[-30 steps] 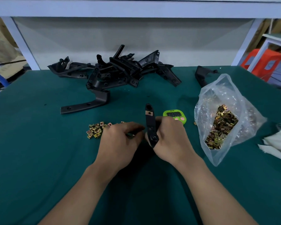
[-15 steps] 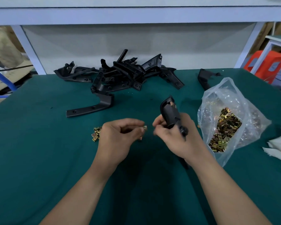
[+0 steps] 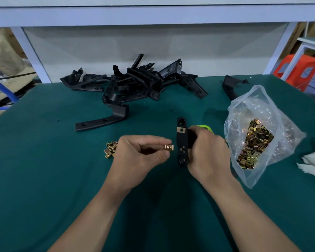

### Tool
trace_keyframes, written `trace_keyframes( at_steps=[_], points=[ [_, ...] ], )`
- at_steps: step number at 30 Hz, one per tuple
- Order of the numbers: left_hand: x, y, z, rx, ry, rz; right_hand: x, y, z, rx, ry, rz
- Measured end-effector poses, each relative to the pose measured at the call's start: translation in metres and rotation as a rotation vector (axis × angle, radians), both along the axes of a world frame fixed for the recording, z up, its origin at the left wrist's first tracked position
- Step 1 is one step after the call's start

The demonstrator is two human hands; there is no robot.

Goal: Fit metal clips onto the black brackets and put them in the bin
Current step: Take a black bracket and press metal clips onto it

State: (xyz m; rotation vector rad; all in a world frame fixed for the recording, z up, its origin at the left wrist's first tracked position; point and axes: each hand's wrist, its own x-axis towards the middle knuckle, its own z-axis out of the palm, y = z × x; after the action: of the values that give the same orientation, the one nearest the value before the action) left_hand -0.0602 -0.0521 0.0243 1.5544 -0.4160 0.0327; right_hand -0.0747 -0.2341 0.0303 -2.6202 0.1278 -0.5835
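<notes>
Above the green mat [image 3: 44, 160], the right hand [image 3: 207, 153] grips a black bracket [image 3: 182, 142] upright, its long axis running away from the person, one clip [image 3: 181, 130] already fitted. Just to its left, the left hand [image 3: 140, 157] pinches a loose clip [image 3: 169, 147], aimed at the bracket's lower edge.

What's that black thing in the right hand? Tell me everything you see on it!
A long, narrow black bracket, plastic by the look, held nearly upright over the green table. It has a round hole at the top, small holes lower down and a rounded bottom end. One brass-coloured clip sits near its top. The right hand grips its right side. The left hand pinches a second clip beside it, apart.
</notes>
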Motion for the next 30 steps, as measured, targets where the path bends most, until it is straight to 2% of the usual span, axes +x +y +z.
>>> trace_keyframes(
  at_steps=[8, 14, 20, 24, 27, 30],
  points=[
    [-0.001, -0.002, 0.000, 0.134, 0.000, -0.099, 0.001, 0.001, -0.002, -0.015, 0.028, -0.004],
    [-0.002, -0.003, 0.000, 0.089, 0.076, -0.098, -0.002, 0.006, -0.002, -0.062, 0.043, 0.013],
    [-0.009, -0.012, 0.000, 0.036, 0.164, -0.034, -0.001, 0.003, -0.001, -0.100, 0.052, -0.015],
    [-0.019, -0.025, -0.003, 0.111, 0.169, 0.069, -0.001, 0.005, -0.003, -0.155, 0.118, -0.035],
    [-0.023, -0.031, -0.006, 0.199, 0.122, 0.143, 0.000, 0.004, -0.006, -0.113, 0.125, -0.018],
    [-0.024, -0.033, -0.007, 0.202, 0.109, 0.142, 0.002, 0.004, -0.007, -0.071, 0.114, -0.022]
  ],
)
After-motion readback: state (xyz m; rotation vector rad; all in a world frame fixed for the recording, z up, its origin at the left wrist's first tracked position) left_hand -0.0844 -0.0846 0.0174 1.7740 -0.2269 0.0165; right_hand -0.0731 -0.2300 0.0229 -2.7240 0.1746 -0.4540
